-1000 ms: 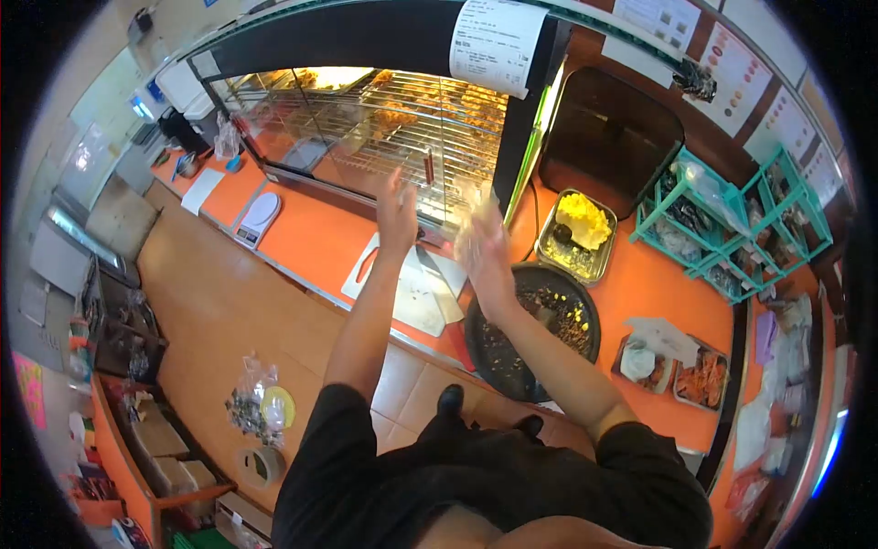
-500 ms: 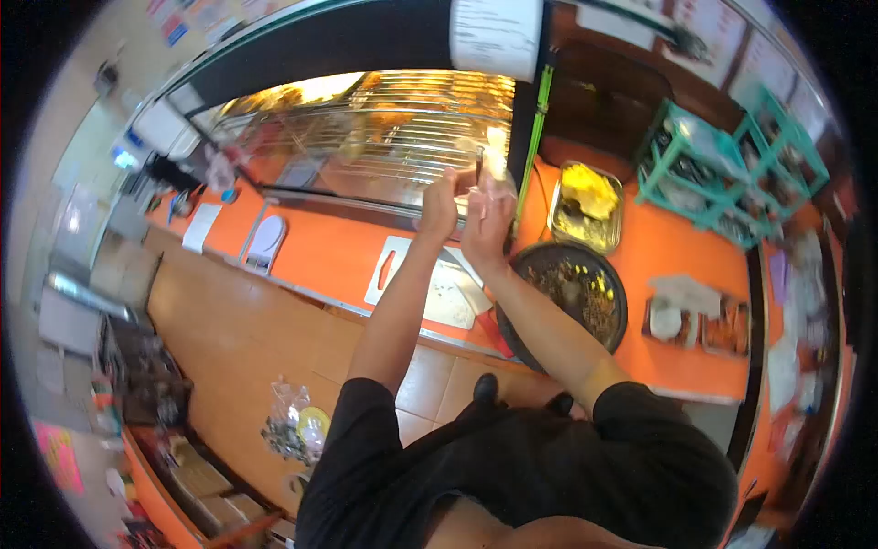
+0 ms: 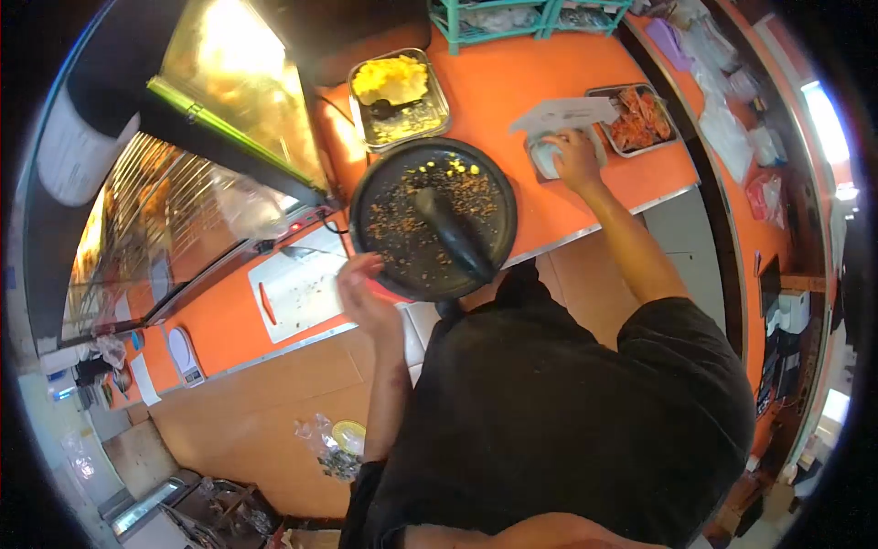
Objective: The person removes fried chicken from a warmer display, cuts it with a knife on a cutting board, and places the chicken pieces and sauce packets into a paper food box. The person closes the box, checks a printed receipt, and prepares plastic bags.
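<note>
My right hand [image 3: 574, 163] reaches down with bent fingers to a small white rounded thing [image 3: 546, 161] in a container at the right; the fingertips touch its top. A white sheet or lid [image 3: 565, 113] stands just behind. My left hand [image 3: 366, 295] is raised at the lower left edge of a large black mortar [image 3: 361, 203], fingers apart and holding nothing. Dark crumbs and yellow bits lie in the mortar, with a thick black pestle [image 3: 453, 236] leaning in it. A knife [image 3: 313, 252], its red handle partly hidden by my left hand, lies by a white cutting board [image 3: 291, 291].
A metal tray [image 3: 443, 108] of yellow food stands behind the mortar, and a tray of orange-red food [image 3: 640, 119] is at the right. A lit glass warmer [image 3: 146, 210] bounds the left. Green baskets [image 3: 530, 16] are at the back; a scale [image 3: 184, 355] sits far left.
My view has turned to the right. My hands, previously together before the warmer, are now apart: the right at the white rounded thing, the left beside the mortar.
</note>
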A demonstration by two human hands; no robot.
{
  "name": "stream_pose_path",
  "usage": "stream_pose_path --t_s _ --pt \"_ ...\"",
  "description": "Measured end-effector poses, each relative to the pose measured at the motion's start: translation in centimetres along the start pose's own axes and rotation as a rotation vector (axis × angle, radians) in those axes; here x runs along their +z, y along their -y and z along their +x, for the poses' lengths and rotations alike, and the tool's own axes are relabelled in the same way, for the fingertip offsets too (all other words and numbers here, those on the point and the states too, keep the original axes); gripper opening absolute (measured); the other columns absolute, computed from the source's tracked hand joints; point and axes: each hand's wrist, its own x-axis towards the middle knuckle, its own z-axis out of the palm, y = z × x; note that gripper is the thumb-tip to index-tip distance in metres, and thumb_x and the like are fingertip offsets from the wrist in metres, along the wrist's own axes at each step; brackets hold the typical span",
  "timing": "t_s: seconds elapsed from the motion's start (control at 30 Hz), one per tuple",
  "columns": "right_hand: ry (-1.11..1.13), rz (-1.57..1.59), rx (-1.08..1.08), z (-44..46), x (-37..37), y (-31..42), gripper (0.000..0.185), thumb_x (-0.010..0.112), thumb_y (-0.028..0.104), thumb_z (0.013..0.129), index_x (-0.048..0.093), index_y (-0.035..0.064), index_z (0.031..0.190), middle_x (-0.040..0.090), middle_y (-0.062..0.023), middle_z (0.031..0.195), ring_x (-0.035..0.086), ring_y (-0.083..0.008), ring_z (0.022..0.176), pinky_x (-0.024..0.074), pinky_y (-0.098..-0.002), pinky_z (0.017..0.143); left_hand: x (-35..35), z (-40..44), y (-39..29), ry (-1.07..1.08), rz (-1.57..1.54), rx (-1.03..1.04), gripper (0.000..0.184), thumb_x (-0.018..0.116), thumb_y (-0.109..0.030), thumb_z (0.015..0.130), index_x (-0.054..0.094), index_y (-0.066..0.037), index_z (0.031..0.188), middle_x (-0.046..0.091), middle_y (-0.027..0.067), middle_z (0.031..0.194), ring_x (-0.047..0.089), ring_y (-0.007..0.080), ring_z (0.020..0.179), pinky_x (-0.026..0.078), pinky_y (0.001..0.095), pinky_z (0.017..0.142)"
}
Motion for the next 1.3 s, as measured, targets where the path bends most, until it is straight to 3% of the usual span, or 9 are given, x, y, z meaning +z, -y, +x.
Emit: stream_pose_path --t_s 0.13,0.47,0.53,0.67,0.8,0.87,1.03,1.13,1.3 --pt "0.254 -0.052 -0.276 3.4 -0.3 -1.4 0.025 0.062 0.016 0.084 0.065 0.0106 0.108 0.057 -0.013 0.108 0.052 -0.0331 0.108 0.0438 -0.0432 0.092 11.1 -0.5 -1.6 0.202 -0.289 -0.167 0.021 0.045 -0.012 0.098 0.059 0.003 0.1 0.063 0.01 0.095 0.061 0.0148 0.084 0.049 0.0272 0.075" --pt "0.053 0.294 -0.12 3.6 -0.2 -11.0 0.018 0.055 0.02 0.088 0.06 0.0054 0.096 0.062 -0.0117 0.096 0.058 -0.0369 0.093 0.0479 -0.0458 0.08 32.7 -1.5 1.2 0.417 0.018 -0.279 0.017 0.057 -0.003 0.09 0.057 0.0 0.106 0.061 0.0143 0.105 0.063 0.021 0.09 0.051 0.0319 0.077" --pt "0.284 0.293 -0.076 4.3 -0.8 -11.5 0.018 0.053 0.021 0.089 0.059 0.005 0.095 0.062 -0.0147 0.096 0.059 -0.0377 0.092 0.0471 -0.047 0.08 35.7 -1.7 0.1 0.481 0.199 0.17 0.026 0.059 -0.002 0.085 0.056 0.0 0.11 0.058 0.0188 0.113 0.059 0.0309 0.103 0.047 0.0389 0.088" --pt "0.329 0.34 -0.194 5.3 -1.7 -11.8 0.019 0.054 0.014 0.084 0.06 0.0047 0.099 0.063 -0.0188 0.099 0.059 -0.037 0.099 0.0461 -0.0476 0.084 39.9 -1.6 0.8 0.662 0.618 0.37 0.038 0.06 -0.005 0.081 0.053 -0.002 0.118 0.056 0.0196 0.122 0.055 0.0376 0.11 0.045 0.044 0.094" --pt "0.261 0.568 -0.245 4.9 -6.2 -15.1 0.021 0.059 0.013 0.084 0.06 0.0101 0.104 0.063 -0.0153 0.091 0.062 -0.0335 0.086 0.0492 -0.0432 0.073 41.7 -0.2 2.6 0.888 0.591 0.227 0.033 0.059 -0.007 0.079 0.059 -0.006 0.113 0.064 0.0183 0.107 0.059 0.0354 0.101 0.047 0.0441 0.087" --pt "0.582 0.765 -0.254 6.9 -12.9 -16.9 0.014 0.058 0.016 0.088 0.063 0.0073 0.099 0.066 -0.0122 0.088 0.066 -0.0264 0.08 0.0509 -0.0367 0.071 42.4 0.3 2.0 0.931 0.742 0.234 0.029 0.056 -0.01 0.08 0.062 -0.006 0.109 0.066 0.0152 0.104 0.061 0.0321 0.097 0.048 0.0449 0.084" --pt "-0.124 0.745 0.137 20.2 -12.1 -28.1 0.016 0.058 0.018 0.091 0.062 0.0034 0.096 0.063 -0.0092 0.076 0.06 -0.0126 0.069 0.0471 -0.0272 0.064 44.4 0.5 0.1 0.963 1.082 0.17 0.019 0.05 -0.011 0.081 0.066 -0.007 0.091 0.069 0.0117 0.09 0.064 0.03 0.087 0.049 0.0451 0.077" --pt "-0.458 0.456 0.115 31.3 -8.2 -35.3 0.023 0.056 0.025 0.093 0.063 0.0041 0.099 0.067 -0.0117 0.083 0.065 -0.0291 0.075 0.049 -0.0377 0.07 45.5 0.4 -0.5 0.982 1.248 0.161 0.015 0.052 -0.012 0.08 0.065 -0.007 0.085 0.068 0.011 0.083 0.064 0.0288 0.083 0.048 0.045 0.073" --pt "-0.422 -0.063 -0.008 41.8 -7.0 -34.6 0.034 0.058 0.039 0.089 0.068 0.0078 0.099 0.068 -0.0135 0.085 0.065 -0.0331 0.085 0.0414 -0.0556 0.084 45.6 -0.4 -2.1 0.89 1.151 0.165 0.018 0.058 -0.013 0.079 0.061 -0.006 0.095 0.066 0.0115 0.092 0.063 0.0294 0.086 0.046 0.0456 0.072"
